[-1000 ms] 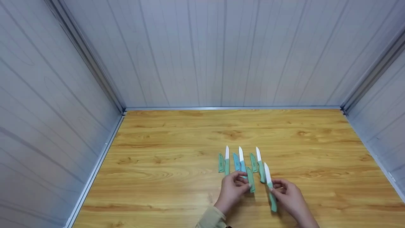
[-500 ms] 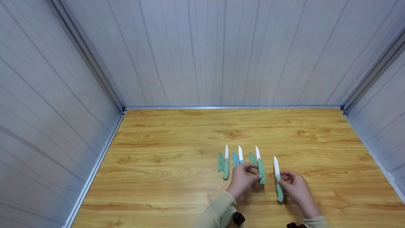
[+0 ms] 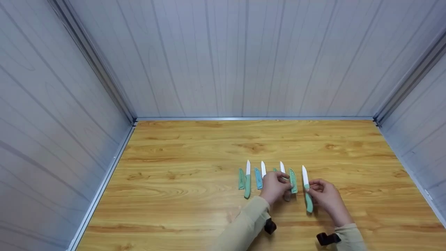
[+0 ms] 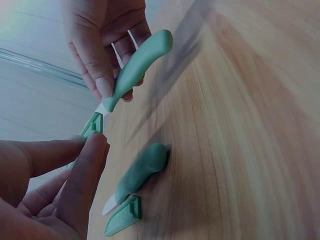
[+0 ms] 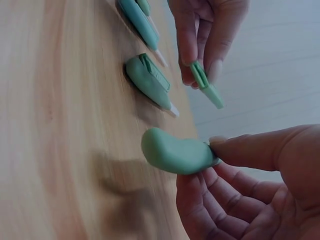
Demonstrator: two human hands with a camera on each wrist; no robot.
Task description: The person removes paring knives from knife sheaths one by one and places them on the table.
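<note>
In the head view my left hand [image 3: 273, 188] pinches a green knife sheath [image 3: 293, 182] between thumb and fingers. To its right, my right hand [image 3: 325, 197] grips a paring knife [image 3: 308, 203] by its green handle, white blade pointing away. Both wrist views show the knife handle [image 4: 142, 62] and the sheath [image 5: 206, 86] raised over the table, apart from each other. Under my left hand lies another green paring knife [image 3: 282, 167], partly hidden, with its green sheath [image 4: 125, 216] beside it. The left wrist view shows that knife's handle [image 4: 142, 170] on the wood.
Further left lie a blue-handled knife [image 3: 263, 168] with a blue sheath [image 3: 258, 178], and a green-handled knife [image 3: 247, 184] with a green sheath [image 3: 241, 179]. The wooden table [image 3: 174, 209] is bounded by pale panel walls [image 3: 223, 59] at the back and sides.
Both hands have moved forward and to the right, carrying the sheath and the knife. The sheath now stands right of the third knife; the other knives stay in place.
</note>
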